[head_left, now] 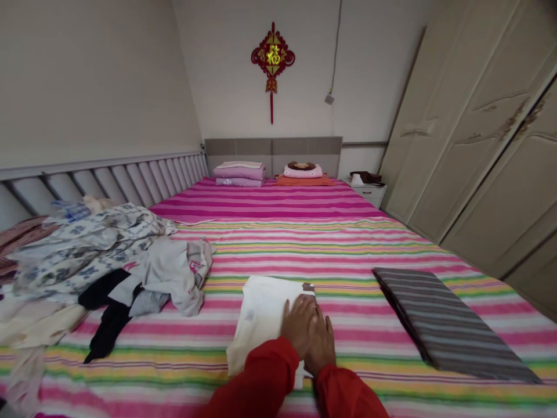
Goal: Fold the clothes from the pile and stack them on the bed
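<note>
A white garment (256, 316), folded into a rough rectangle with a small dark patch at its upper right corner, lies flat on the striped bed. My left hand (298, 325) presses on its right part, fingers spread and pointing away from me. Close beside it, touching it, my right hand (321, 342) rests along the garment's right edge with its fingers stretched out. Neither hand grips anything. Both forearms are in red sleeves.
Loose clothes (104, 244) are heaped on the bed's left side. A folded grey striped cloth (448, 319) lies to the right. Pillows (239, 173) and folded bedding (303, 173) sit by the headboard (304, 148). A wardrobe (478, 128) stands at the right.
</note>
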Available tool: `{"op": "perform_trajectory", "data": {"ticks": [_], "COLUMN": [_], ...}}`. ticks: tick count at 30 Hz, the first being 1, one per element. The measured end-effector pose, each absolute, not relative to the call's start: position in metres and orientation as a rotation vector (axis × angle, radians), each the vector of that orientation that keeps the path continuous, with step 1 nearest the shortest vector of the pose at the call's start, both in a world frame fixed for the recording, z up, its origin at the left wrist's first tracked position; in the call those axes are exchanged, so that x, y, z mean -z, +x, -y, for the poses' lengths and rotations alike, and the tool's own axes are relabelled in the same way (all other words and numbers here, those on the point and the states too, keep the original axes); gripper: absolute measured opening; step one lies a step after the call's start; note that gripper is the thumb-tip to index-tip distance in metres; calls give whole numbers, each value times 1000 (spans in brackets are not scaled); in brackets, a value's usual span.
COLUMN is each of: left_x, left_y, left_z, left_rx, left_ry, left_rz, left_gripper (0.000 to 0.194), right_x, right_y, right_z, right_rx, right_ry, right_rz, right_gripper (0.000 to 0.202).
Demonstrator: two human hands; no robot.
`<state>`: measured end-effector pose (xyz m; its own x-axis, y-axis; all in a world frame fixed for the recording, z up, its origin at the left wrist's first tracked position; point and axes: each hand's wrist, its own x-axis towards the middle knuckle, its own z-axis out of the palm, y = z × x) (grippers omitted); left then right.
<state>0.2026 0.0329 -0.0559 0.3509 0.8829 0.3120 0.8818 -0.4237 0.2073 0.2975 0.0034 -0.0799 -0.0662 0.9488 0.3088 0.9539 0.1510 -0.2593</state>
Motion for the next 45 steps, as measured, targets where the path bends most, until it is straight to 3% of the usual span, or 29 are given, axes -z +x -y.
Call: {"op": "perform_trajectory", "data": {"ticks": [5, 15, 22, 27, 33, 37, 45], "left_x": [55, 54, 23, 0, 51, 79, 86], "left_y": [207, 105, 47, 86, 163, 130, 37], "left_z": [-59, -122, -137, -101, -17, -2, 11], "left_rx": [-442, -289, -195, -269, -552, -630, -597], "left_ry": [2467, 2280, 2061, 2100, 2620, 2723, 2698], "left_rz": [-1712, -2112, -2255, -2263, -1783, -1853, -2040], "left_gripper": [52, 54, 52, 55, 49, 48, 51], "right_x": [82, 73, 67, 60, 60, 64, 69], "right_y": [298, 295, 293, 292, 292, 293, 293], "right_z": [-5, -4, -3, -2, -2, -2, -4], "right_rx": [6, 53, 22, -3, 16, 94, 136], "right_ry": [-1830, -1822, -1850, -1871, -1888, -1823, -1732], "right_rz": [2009, 1954, 1950, 1960, 1971, 1950, 1908], "right_gripper": [58, 51, 49, 50, 50, 47, 44]}}
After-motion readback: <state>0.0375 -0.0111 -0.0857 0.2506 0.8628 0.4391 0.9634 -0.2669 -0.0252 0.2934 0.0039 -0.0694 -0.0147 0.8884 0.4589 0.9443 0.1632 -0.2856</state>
